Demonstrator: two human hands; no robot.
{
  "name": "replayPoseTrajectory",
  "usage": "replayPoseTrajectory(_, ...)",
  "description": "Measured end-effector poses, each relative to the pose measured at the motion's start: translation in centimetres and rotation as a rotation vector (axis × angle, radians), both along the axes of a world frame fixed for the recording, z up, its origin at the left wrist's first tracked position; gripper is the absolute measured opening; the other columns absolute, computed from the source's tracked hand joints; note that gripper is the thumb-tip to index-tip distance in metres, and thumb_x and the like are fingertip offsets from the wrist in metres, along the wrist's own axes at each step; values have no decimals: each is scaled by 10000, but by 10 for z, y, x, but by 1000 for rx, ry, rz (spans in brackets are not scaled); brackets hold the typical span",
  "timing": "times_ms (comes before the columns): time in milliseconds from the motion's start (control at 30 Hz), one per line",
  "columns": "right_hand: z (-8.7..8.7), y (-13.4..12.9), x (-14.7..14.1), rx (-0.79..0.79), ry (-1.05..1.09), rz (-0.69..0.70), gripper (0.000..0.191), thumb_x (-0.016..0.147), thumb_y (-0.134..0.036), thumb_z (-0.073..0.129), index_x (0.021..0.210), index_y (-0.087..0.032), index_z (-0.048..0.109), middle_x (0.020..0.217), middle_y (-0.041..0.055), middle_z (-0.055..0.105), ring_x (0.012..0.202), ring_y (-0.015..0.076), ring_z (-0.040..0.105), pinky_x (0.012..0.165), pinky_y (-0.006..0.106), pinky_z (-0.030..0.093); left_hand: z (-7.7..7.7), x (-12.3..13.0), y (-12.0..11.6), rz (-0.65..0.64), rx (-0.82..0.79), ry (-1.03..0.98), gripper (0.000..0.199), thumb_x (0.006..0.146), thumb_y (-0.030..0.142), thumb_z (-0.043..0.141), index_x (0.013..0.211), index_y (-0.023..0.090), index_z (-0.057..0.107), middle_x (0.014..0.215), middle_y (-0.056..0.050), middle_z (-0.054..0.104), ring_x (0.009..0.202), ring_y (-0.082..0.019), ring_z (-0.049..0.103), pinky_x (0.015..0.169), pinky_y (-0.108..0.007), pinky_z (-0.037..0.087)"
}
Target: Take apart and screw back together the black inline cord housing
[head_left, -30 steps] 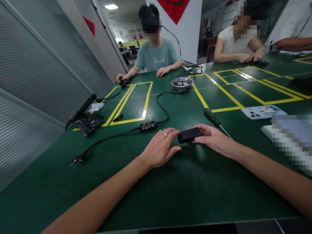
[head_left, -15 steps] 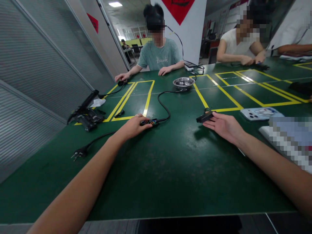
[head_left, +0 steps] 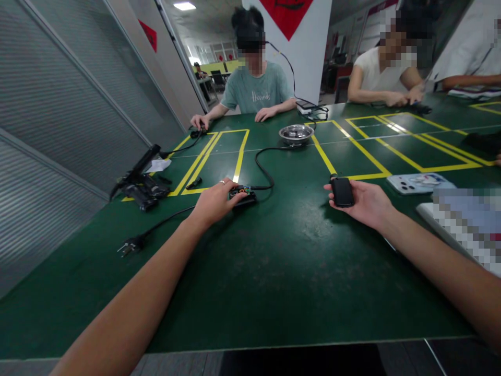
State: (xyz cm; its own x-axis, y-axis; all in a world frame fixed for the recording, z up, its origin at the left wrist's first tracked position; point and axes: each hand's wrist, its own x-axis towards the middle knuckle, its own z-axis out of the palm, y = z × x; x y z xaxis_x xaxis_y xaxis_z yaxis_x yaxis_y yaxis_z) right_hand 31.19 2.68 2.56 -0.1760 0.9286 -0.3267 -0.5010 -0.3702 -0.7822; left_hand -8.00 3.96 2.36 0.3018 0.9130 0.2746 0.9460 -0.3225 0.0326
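Observation:
My left hand is closed on an open black cable housing, with small coloured parts showing inside it. A black cable runs from the housing toward a steel bowl. Another cable ends in a black plug, which lies left of my left forearm. In my right hand, palm up, rests a smooth black cover, its broad face turned upward and held by the fingers.
Black parts are piled at the left beside white paper. A small black piece lies near the yellow tape. A phone is at the right. Across the table, a person's hand touches a black object.
The black cover in my right hand has turned from edge-on to broad face up. The housing in my left hand has tilted, showing its dark side. The person's hand opposite moved slightly right.

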Motion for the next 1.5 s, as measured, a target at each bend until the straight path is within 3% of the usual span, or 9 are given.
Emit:
replayPoseTrajectory(267, 15, 33, -17, 115, -185, -46, 361, 948, -341, 290, 1066, -149, 573, 900, 125, 691, 694, 191, 624, 589, 318, 523, 2, 1, -2, 146, 23, 6, 489, 961, 575, 301, 1176, 189, 510, 1022, -98, 666, 929, -271, 633, 732, -341, 451)
replayPoseTrajectory(400, -1, 46, -36, 262, -278, 9, 341, 922, -354, 313, 1056, -170, 566, 840, 94, 683, 680, 186, 625, 634, 322, 526, 2, 2, -3, 146, 44, 18, 472, 966, 567, 289, 1157, 187, 492, 1022, -102, 662, 925, -269, 632, 717, -333, 438)
replayPoseTrajectory(600, -28, 58, -33, 408, -509, -131, 330, 871, -435, 380, 1043, -216, 558, 781, 46, 648, 630, 171, 597, 633, 324, 516, 4, 6, -5, 175, 25, 23, 453, 960, 559, 317, 1159, 191, 491, 1010, -105, 647, 918, -259, 617, 728, -331, 437)
replayPoseTrajectory(733, -37, 58, -20, 577, -765, -186, 354, 868, -480, 426, 1091, -249, 574, 912, 54, 644, 835, 212, 611, 811, 397, 500, 6, 7, -7, 195, 70, 25, 442, 964, 549, 316, 1159, 190, 484, 1007, -103, 633, 921, -254, 605, 738, -329, 440)
replayPoseTrajectory(833, -42, 57, -13, 730, -1059, -136, 365, 822, -443, 545, 1095, -211, 612, 1127, 127, 614, 1139, 327, 500, 1042, 560, 315, 6, 8, -7, 195, 84, 28, 438, 968, 547, 307, 1145, 188, 485, 993, -104, 630, 912, -253, 600, 726, -325, 437)
replayPoseTrajectory(1000, -39, 53, -14, 876, -1363, -21, 495, 769, -401, 640, 1186, -137, 596, 1271, 211, 535, 1250, 445, 369, 1056, 686, 153, 3, 8, -6, 179, 74, 37, 453, 973, 544, 288, 1156, 174, 474, 984, -112, 629, 907, -264, 600, 723, -338, 435)
replayPoseTrajectory(1133, -15, 33, -44, 1163, -1609, 93, 484, 899, -399, 481, 1315, -154, 510, 1276, 180, 536, 1194, 376, 461, 1014, 589, 321, 4, 7, -5, 164, 80, 46, 445, 980, 516, 292, 1179, 154, 458, 1010, -130, 630, 933, -278, 598, 721, -348, 437)
replayPoseTrajectory(1267, 2, 10, -105, 1384, -1622, 385, 475, 935, -323, 423, 1351, -95, 449, 1201, 184, 592, 1040, 310, 576, 881, 465, 460, 5, 7, -5, 185, 99, 66, 447, 981, 510, 298, 1189, 147, 455, 1023, -136, 632, 949, -295, 601, 714, -357, 441)
replayPoseTrajectory(1500, -25, 17, -183, 1553, -1679, 404, 435, 935, -312, 468, 1335, -141, 492, 1387, 164, 482, 1231, 308, 467, 999, 461, 380, 5, 13, -8, 130, 67, 74, 403, 984, 453, 338, 1248, 166, 442, 1133, -134, 601, 1048, -288, 577, 778, -351, 447)
